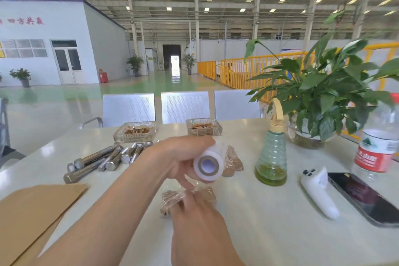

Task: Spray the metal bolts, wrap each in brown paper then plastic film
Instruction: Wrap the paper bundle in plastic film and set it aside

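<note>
Right hand: nearest the camera, it is pressing down on the bolt parcel, fingers lying over it and pinning it to the table; how far they are curling round it I cannot tell.
Left hand: it is gripping the film roll, fingers wrapped round it, the core's open end facing the camera, just above and beyond the parcel.
Step in hand: judging by this, film is going round a bolt already in brown paper; clear film is showing over the paper.
Doing it well: keeping the film taut between roll and parcel, the pinning hand steady, and each turn overlapping so the paper ends are getting covered.
Done parcel: lying just behind the roll, already in film.
Bare bolts: lying in a loose heap to the left, well apart from the hands, still awaiting wrapping.
Paper: brown sheets lying at the near left, running toward the table edge.
Sprayer: standing upright to the right of the roll, near enough to be knocked by a wide swing.
Phone and white device: lying further right, toward the near right edge.
Open room: bare tabletop is lying in front of and right of the hands, before the device; the left is crowding up with bolts and paper.
</note>
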{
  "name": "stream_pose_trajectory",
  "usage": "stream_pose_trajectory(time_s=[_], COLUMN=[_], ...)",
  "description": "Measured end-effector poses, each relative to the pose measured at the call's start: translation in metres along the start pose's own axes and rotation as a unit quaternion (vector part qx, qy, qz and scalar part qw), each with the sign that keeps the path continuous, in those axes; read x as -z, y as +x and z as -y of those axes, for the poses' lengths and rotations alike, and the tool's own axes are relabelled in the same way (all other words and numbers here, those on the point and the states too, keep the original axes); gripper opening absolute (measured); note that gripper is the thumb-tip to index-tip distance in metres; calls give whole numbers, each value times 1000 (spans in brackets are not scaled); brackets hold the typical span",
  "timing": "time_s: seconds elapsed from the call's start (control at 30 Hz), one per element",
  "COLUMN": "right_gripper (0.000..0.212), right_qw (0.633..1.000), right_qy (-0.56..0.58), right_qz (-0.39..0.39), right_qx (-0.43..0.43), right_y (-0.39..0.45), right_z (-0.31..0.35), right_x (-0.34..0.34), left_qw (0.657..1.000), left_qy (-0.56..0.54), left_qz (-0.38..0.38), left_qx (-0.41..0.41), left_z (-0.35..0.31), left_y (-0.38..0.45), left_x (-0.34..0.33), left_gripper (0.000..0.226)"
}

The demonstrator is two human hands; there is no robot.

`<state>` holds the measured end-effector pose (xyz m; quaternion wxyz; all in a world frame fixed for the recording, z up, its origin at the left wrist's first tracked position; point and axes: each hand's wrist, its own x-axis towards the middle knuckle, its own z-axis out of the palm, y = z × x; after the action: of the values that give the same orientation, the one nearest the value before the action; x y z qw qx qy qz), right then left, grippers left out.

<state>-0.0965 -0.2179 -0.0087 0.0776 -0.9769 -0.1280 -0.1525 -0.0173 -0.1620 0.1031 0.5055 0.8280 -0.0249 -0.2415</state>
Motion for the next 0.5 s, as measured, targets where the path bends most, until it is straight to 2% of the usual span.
stream_pose_trajectory(time_s=[0.07, 0.1, 0.13, 0.2, 0.3, 0.37, 0.43, 0.5], right_gripper=[34, 28, 28, 32, 44, 38, 33, 32], right_qw=[1000, 1000, 999, 998, 994, 983, 960, 911], right_qy=[9, 5, 1, 26, 84, 173, 271, 319], right_qz=[11, -10, -39, -42, 3, 30, -73, -248], right_qx=[6, 16, 24, 50, 74, 59, -6, -89], right_y=[-7, -10, -12, -18, -21, -25, -33, -33], right_z=[0, -1, -3, -8, -26, -39, -48, -61], right_x=[0, -3, -9, -13, 4, 14, 32, 46], left_qw=[1000, 999, 999, 999, 999, 999, 997, 996], left_qy=[-8, -8, -7, -2, 13, 34, 60, 78], left_qz=[26, 36, 44, 47, 44, 42, 40, 39], left_qx=[9, 9, 6, 4, 7, 10, 13, 17], left_z=[3, 5, 6, 9, 9, 8, 6, 4], left_y=[2, 4, 5, 7, 9, 9, 10, 13], left_x=[1, 1, 0, -2, -5, -8, -10, -12], left_gripper=[31, 32, 32, 34, 42, 45, 50, 51])
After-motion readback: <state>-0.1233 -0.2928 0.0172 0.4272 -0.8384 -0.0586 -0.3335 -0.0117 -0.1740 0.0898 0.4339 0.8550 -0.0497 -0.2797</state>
